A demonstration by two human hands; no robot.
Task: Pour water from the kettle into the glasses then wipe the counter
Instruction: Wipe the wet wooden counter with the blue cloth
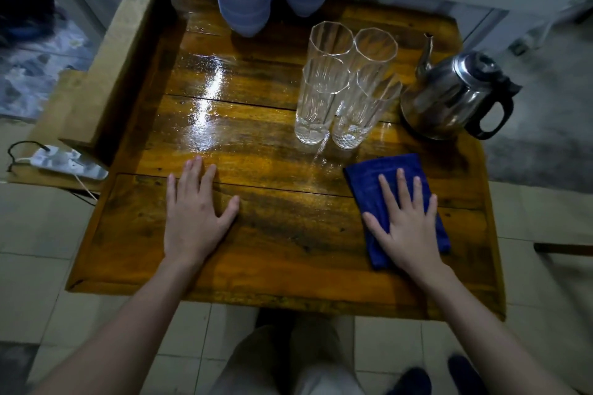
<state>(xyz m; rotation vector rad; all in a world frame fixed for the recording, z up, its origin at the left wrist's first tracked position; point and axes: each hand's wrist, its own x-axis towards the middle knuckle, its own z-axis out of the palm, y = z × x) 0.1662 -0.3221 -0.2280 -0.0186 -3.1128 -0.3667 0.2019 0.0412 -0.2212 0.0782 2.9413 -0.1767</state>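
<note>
Kettle (pixel 449 96) stands right of the four tall glasses (pixel 346 83) on the worktop (pixel 272 234); I'd take it by the black handle (pixel 505 90) (steel looks slick, probably weighty). My left hand (pixel 195 215) lies flat, fingers straight; my right hand (pixel 407 221) presses flat on the blue cloth (pixel 369 176).

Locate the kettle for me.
Head view: the kettle stands at the right edge of the table, just right of the glasses, beyond the blue cloth.

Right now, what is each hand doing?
Left hand: open, flat on the wooden table, holding nothing.
Right hand: open, fingers straight, pressing on the blue cloth.
</note>
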